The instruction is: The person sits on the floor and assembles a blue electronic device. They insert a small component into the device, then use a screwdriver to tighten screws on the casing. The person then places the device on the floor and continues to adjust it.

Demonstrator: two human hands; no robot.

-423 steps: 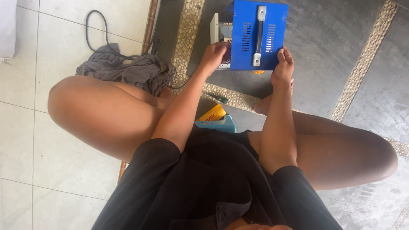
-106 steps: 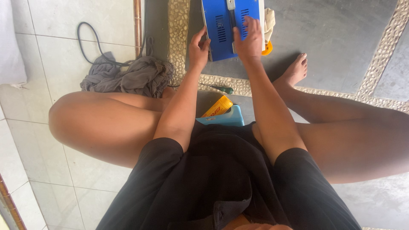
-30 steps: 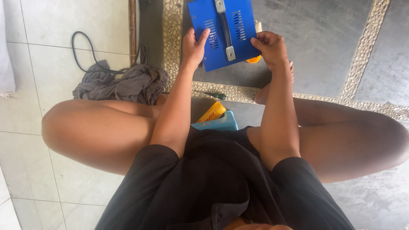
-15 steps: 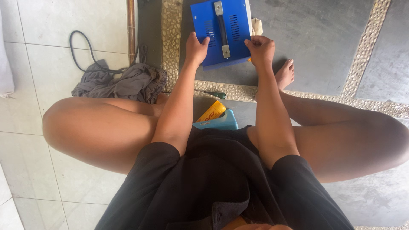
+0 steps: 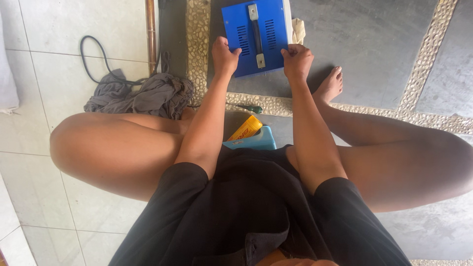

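Both hands (image 5: 261, 56) on blue metal box (image 5: 256, 34)

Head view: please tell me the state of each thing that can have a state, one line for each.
blue metal box: lying on the floor, handle side up, gripped at both near corners
left hand: closed on the box's left corner
right hand: closed on the box's right corner
grey cloth: crumpled in a heap
black cable: looped on the tiles
screwdriver: lying flat, untouched
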